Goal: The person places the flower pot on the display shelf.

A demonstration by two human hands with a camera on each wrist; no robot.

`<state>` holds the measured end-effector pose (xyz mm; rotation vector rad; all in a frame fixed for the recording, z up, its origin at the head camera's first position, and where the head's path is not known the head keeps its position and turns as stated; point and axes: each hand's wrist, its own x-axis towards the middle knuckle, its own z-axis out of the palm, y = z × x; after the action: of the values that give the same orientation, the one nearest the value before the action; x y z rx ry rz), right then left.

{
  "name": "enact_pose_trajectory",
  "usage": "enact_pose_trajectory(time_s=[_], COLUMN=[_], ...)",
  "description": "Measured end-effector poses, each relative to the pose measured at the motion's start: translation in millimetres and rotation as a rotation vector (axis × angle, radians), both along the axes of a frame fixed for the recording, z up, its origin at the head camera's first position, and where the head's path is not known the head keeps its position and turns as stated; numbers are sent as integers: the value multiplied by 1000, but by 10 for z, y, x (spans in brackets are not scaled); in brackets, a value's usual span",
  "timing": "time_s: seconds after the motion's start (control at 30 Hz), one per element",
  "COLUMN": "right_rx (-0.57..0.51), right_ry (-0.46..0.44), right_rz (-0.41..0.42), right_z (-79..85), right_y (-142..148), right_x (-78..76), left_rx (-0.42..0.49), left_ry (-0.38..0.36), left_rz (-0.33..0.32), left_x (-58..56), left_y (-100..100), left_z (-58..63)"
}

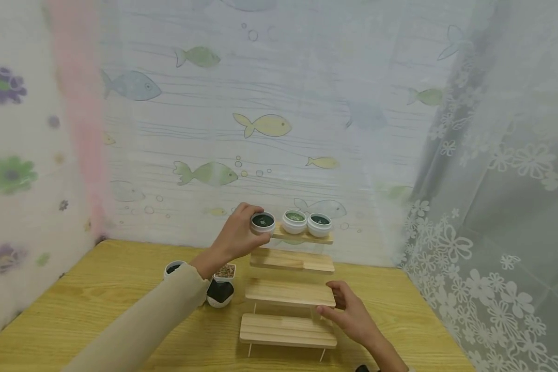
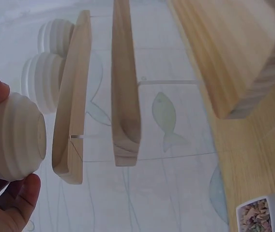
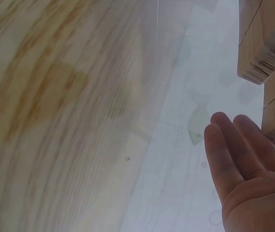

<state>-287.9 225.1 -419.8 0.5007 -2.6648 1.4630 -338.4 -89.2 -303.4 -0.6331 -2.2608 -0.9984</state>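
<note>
My left hand pinches a small white ribbed pot with dark green contents between thumb and fingers. The pot is at the left end of the top board of a stepped wooden stand; the left wrist view shows a gap between its base and that board. On the same board stand a white pot with light green contents and one with dark green contents. My right hand is at the right end of a lower board, its fingers extended in the right wrist view.
Left of the stand, partly behind my left forearm, are a round white pot, a square pot of pebbles and a white pot with a black heart-shaped top. A dark object shows at the bottom edge. Fish-patterned sheeting hangs behind.
</note>
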Motion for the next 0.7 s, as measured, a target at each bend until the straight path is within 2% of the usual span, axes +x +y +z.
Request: enact_pose_trajectory(time_s=[0.2, 0.43, 0.7], right_rx=[-8, 1, 8], right_ry=[-4, 4, 16], right_rz=[-2, -2, -1], right_z=[-2, -10, -13], right_y=[0, -2, 2], right_x=[4, 1, -9], left_rx=[7, -1, -6], left_ry=[-51, -88, -130], left_rz=[-4, 17, 8], left_x=[-114, -184, -252], left_y=[77, 117, 131], left_z=[20, 15, 29])
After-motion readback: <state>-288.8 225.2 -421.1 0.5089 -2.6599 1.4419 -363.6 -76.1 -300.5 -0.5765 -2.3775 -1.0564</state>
